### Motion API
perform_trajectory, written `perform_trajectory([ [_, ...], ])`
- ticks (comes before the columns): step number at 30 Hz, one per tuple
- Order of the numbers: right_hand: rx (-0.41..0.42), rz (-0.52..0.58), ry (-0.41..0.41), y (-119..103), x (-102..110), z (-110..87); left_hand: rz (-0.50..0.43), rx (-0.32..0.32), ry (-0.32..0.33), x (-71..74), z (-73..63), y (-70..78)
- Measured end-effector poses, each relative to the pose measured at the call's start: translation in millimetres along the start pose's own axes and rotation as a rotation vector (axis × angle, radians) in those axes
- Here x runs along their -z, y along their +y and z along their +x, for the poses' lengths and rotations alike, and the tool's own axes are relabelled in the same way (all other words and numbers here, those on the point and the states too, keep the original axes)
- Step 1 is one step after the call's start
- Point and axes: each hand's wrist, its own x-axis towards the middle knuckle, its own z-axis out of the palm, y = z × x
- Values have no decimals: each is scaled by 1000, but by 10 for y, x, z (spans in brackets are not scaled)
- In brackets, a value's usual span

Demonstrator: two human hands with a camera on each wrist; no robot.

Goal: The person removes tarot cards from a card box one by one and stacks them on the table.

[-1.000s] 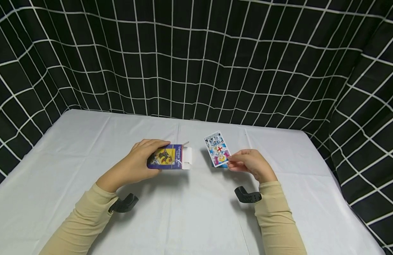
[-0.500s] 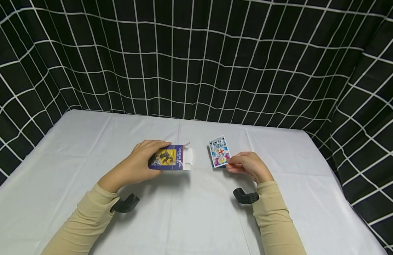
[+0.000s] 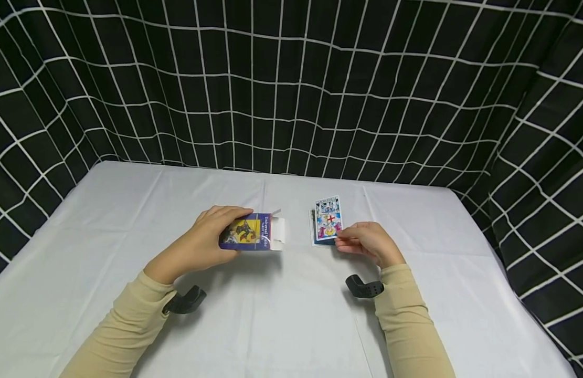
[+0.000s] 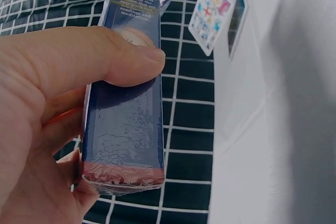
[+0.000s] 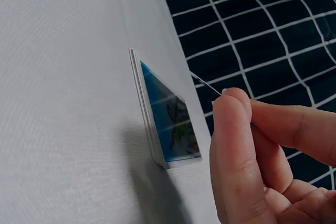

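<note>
My left hand point(image 3: 203, 239) grips a blue and purple tarot deck box point(image 3: 246, 231) above the table, its white flap end open toward the right. In the left wrist view the thumb lies along the narrow side of the box. My right hand point(image 3: 371, 241) pinches a single tarot card point(image 3: 329, 218) by its lower right corner, picture side up. That card hangs over a short stack of cards point(image 5: 170, 124) lying on the table, hiding most of it in the head view. From the right wrist, the held card appears nearly edge-on, apart from the stack.
A white cloth point(image 3: 291, 315) with fold creases covers the table. Black curtain with a white grid point(image 3: 291, 94) stands behind it and along both sides. Each wrist carries a black camera mount point(image 3: 364, 287).
The right hand has shifted slightly left; the card has moved right and turned from a leftward slant to nearly straight. More of the stack's left edge shows. The left hand and box barely move.
</note>
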Motion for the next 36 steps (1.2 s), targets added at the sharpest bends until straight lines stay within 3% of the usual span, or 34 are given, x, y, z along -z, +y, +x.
perform_trajectory([
  [12, -38, -11, -11, -3, 34, 62, -3, -4, -2, 1, 47, 8],
  [23, -53, -33, -56, 48, 9, 93, -5, 11, 7, 2, -15, 0],
  [36, -34, -6, -74, 88, 49, 97, -6, -4, 13, 5, 3, -2],
])
